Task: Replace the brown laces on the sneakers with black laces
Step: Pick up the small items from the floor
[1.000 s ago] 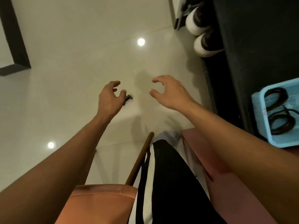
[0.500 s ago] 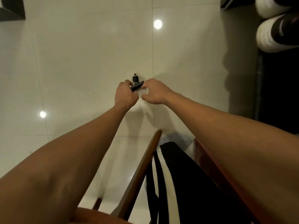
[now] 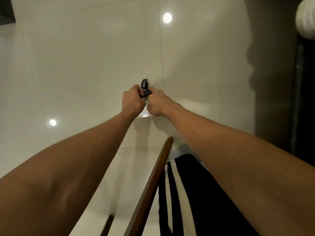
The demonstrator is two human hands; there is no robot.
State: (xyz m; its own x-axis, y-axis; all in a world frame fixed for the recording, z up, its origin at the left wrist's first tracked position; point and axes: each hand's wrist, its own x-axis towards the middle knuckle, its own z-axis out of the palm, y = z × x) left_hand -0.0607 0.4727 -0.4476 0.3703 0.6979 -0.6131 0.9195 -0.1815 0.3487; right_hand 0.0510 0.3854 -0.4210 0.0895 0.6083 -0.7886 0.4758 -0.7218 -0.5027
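reaching out from the bottom corners, the left forearm (image 3: 59,176) and the right forearm (image 3: 238,159) run forward and draw together toward the middle of the view. under the right forearm lie black trousers (image 3: 196,201) with two pale stripes down the side. just left of them a brown wooden rail (image 3: 153,181) slants up from the bottom edge to a rounded tip. a bit of pale, finely striped cloth (image 3: 180,150) shows between that tip and the trousers.

further out the two hands meet, knuckles almost touching. the left hand (image 3: 132,101) has its fingers curled round a small black fitting (image 3: 144,86). the right hand (image 3: 159,104) pinches the same piece from the other side, its fingers bent in. the flat lower part of the fitting sits between the fingertips, and its round knobbed top stands clear above them. what exactly it is cannot be told.

beyond the hands spreads a glossy pale tiled floor (image 3: 85,57), with round lamp reflections (image 3: 167,18) on it. a dark cabinet (image 3: 306,99) runs down the right edge. at the top right corner, well apart from the hands, the white ribbed end of a sneaker (image 3: 306,21) pokes into view, mostly cut off by the frame.
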